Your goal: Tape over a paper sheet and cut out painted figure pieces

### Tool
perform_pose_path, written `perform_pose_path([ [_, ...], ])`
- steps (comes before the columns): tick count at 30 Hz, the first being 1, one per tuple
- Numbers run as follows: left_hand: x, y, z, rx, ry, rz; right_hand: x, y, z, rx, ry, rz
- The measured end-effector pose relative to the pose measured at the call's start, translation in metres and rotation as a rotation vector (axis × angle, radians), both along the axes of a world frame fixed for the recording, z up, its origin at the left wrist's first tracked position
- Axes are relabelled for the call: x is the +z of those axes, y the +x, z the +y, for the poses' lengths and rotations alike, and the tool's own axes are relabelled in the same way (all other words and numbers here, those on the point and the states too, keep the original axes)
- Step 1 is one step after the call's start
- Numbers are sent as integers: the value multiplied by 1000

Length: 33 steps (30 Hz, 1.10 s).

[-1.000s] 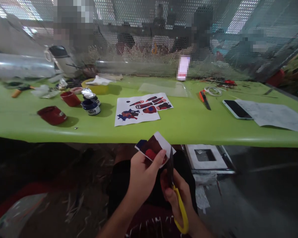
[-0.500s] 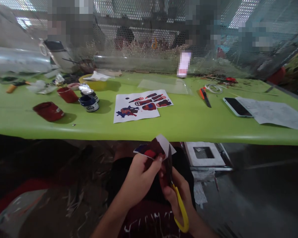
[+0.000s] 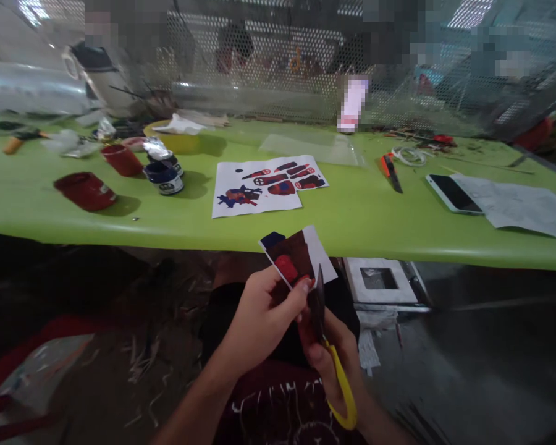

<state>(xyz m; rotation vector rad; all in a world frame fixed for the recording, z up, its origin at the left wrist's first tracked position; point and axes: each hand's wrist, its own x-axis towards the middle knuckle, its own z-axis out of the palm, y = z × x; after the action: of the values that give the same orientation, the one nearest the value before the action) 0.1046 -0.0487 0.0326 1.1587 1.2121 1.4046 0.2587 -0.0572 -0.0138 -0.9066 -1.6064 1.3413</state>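
Observation:
My left hand (image 3: 269,312) pinches a small piece of white paper (image 3: 322,253) painted dark brown, red and blue, thumb on its near edge. In my right hand (image 3: 336,346) is a pair of scissors (image 3: 341,383) with yellow handles and dark blades. The blades point up and away from me, beside the paper's right lower edge; I cannot tell whether they touch it. Both hands are above my lap, in front of the table's near edge. Beyond them lies a larger white sheet (image 3: 225,182) with red, black and blue painted shapes, flat on the green table (image 3: 176,225).
On the left stand two red jars (image 3: 86,191) and a dark blue paint jar (image 3: 163,179), near a yellow bowl (image 3: 188,143). To the right lie an orange utility knife (image 3: 390,172), a phone (image 3: 454,193) and a paper sheet (image 3: 528,204). A white frame (image 3: 352,284) is below the table edge.
The painted paper has risen and tilted to face me more, lifted by my left hand. The scissors remain in my right hand beside it. The whole view has shifted slightly.

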Motion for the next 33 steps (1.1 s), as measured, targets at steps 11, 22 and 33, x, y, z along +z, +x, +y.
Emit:
perform_pose_path([
  [11,2,1,-1,8,43,45,1,-5,1,-33,87,-18],
  [22,-2,1,0,7,61,30,-2,-4,-1,-36,107,-22],
  [33,-2,2,-1,6,88,49,-2,-5,-3,-64,161,-23],
])
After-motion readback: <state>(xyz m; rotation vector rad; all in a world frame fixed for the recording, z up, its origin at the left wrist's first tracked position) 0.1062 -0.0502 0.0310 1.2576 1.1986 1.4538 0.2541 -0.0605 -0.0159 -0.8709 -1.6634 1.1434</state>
